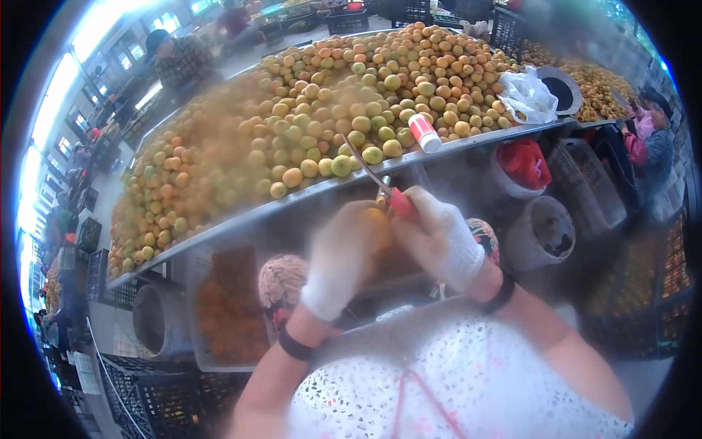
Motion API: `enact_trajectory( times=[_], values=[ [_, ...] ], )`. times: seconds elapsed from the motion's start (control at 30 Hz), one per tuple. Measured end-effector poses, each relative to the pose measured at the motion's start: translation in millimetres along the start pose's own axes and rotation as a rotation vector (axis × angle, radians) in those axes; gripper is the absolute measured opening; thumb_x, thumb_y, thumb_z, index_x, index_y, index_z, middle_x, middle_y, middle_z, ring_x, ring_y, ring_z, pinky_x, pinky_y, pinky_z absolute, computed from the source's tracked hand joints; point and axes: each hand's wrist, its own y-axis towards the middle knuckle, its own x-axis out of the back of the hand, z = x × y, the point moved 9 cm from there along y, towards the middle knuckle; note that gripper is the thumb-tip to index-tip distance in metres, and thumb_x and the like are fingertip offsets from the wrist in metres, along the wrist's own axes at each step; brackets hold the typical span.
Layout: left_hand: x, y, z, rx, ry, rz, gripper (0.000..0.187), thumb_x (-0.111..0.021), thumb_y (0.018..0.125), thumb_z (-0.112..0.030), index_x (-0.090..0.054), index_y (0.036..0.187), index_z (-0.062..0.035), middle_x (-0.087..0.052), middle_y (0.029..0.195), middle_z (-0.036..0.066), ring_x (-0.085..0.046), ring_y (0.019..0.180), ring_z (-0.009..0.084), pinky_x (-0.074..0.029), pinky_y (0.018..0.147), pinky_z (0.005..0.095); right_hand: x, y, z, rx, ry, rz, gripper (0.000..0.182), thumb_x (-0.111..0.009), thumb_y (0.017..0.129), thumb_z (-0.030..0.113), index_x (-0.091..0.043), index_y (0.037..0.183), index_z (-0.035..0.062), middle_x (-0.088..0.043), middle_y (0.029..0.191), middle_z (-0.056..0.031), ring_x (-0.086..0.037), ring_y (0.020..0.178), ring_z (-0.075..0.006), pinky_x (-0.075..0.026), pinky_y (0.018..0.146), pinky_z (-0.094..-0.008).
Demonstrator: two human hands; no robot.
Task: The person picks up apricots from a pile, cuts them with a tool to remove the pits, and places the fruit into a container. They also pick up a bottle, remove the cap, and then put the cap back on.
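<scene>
In the middle of the view my right hand (pixel 439 235), in a white glove, is closed on the red handle of a knife (pixel 360 159). The thin dark blade points up and left towards the heap, and a small brass-coloured piece shows near the handle. My left hand (pixel 338 252), also gloved in white, is curled around a round orange fruit (pixel 377 228) right beside the knife handle. Haze blurs this hand and the fruit, and its fingers partly hide the fruit. Both hands are above my lap, before the metal-edged table (pixel 241 218).
A large heap of orange and yellow-green round fruits (pixel 314 110) covers the table. On its edge lie a red-and-white bottle (pixel 425 133) and a clear plastic bag (pixel 528 95). Buckets (pixel 540 233) stand right; a bin of orange matter (pixel 230 300) stands left. Other people work farther off.
</scene>
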Motion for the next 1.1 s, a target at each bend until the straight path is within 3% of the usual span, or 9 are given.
enact_trajectory(
  times=[0.03, 0.1, 0.27, 0.3, 0.33, 0.43, 0.53, 0.9, 1.1],
  values=[
    [15, 2, -6, -0.172, 0.202, -0.002, 0.037, -0.053, 0.1, -0.02, -0.059, 0.128, 0.0025, -0.065, 0.098, 0.004, -0.059, 0.087, 0.0084, -0.047, 0.075, 0.0216, 1, 1, -10, -0.053, -0.009, 0.016, 0.02, -0.064, 0.089, 0.007, -0.058, 0.108, 0.0013, -0.066, 0.081, -0.0246, -0.067, 0.077, -0.0408, -0.052, 0.065, -0.042],
    [64, -3, 18, 0.174, -0.186, -0.196, 0.029, -0.055, 0.097, -0.015, -0.063, 0.12, 0.0017, -0.066, 0.1, 0.005, -0.062, 0.084, 0.0099, -0.05, 0.069, 0.0212, 4, 3, -28, -0.104, -0.006, 0.036, 0.018, -0.064, 0.09, 0.009, -0.06, 0.106, 0.0016, -0.066, 0.082, -0.0246, -0.067, 0.078, -0.0404, -0.052, 0.066, -0.0422],
    [253, -29, 95, 0.236, 0.334, -0.454, 0.026, -0.058, 0.097, -0.017, -0.066, 0.113, 0.0011, -0.066, 0.093, 0.004, -0.059, 0.078, 0.0089, -0.049, 0.068, 0.0232, 0, -5, -98, -0.348, -0.256, 0.215, 0.03, -0.066, 0.092, 0.026, -0.06, 0.111, 0.0036, -0.068, 0.086, -0.0243, -0.068, 0.085, -0.0417, -0.052, 0.073, -0.047],
    [275, -31, 94, -0.047, 0.886, -0.288, 0.029, -0.059, 0.097, -0.023, -0.067, 0.111, 0.002, -0.069, 0.091, 0.01, -0.064, 0.081, 0.0167, -0.051, 0.075, 0.0304, -2, -4, -105, -0.389, -0.277, 0.217, 0.032, -0.067, 0.091, 0.028, -0.059, 0.112, 0.004, -0.068, 0.086, -0.0245, -0.067, 0.086, -0.0423, -0.052, 0.074, -0.0474],
    [301, -34, 95, 0.235, 0.954, -0.43, 0.034, -0.06, 0.097, -0.028, -0.067, 0.11, 0.0016, -0.071, 0.092, 0.018, -0.068, 0.089, 0.0274, -0.052, 0.081, 0.0375, -6, -2, -113, -0.466, -0.284, 0.256, 0.034, -0.068, 0.091, 0.028, -0.058, 0.114, 0.0045, -0.069, 0.088, -0.0252, -0.067, 0.087, -0.0428, -0.052, 0.075, -0.0475],
    [331, -9, 72, -0.141, 1.361, -0.476, 0.034, -0.066, 0.089, -0.023, -0.064, 0.116, -0.0025, -0.066, 0.112, 0.02, -0.065, 0.092, 0.0408, -0.054, 0.08, 0.0461, -20, 5, -132, -0.376, -0.296, 0.231, 0.034, -0.068, 0.09, 0.028, -0.059, 0.113, 0.0051, -0.069, 0.088, -0.0252, -0.067, 0.087, -0.0431, -0.052, 0.075, -0.0484],
    [346, 63, 87, -0.004, 0.797, -0.627, 0.037, -0.063, 0.091, -0.023, -0.063, 0.119, 0.0014, -0.068, 0.103, 0.022, -0.065, 0.091, 0.0386, -0.051, 0.085, 0.0432, -33, 15, -144, -0.372, -0.279, 0.26, 0.03, -0.068, 0.09, 0.026, -0.06, 0.112, 0.0061, -0.069, 0.086, -0.0245, -0.068, 0.083, -0.043, -0.053, 0.072, -0.0486],
    [348, 243, 176, 0.552, 1.667, -0.256, 0.054, -0.072, 0.08, -0.044, -0.062, 0.114, -0.0037, -0.07, 0.105, 0.022, -0.068, 0.102, 0.0386, -0.054, 0.089, 0.0455, -40, 49, -166, -0.431, -0.175, 0.288, 0.025, -0.072, 0.087, 0.02, -0.06, 0.105, 0.0062, -0.069, 0.081, -0.0209, -0.069, 0.077, -0.0391, -0.054, 0.066, -0.0455],
    [431, 235, 213, 0.184, 0.958, -0.387, 0.031, -0.065, 0.088, -0.022, -0.062, 0.114, -0.004, -0.07, 0.095, 0.018, -0.068, 0.082, 0.0296, -0.053, 0.074, 0.0435, -45, 59, -146, -0.321, -0.008, 0.301, 0.013, -0.066, 0.093, 0.01, -0.061, 0.103, 0.0047, -0.066, 0.075, -0.013, -0.068, 0.068, -0.026, -0.053, 0.063, -0.035]
  ],
)
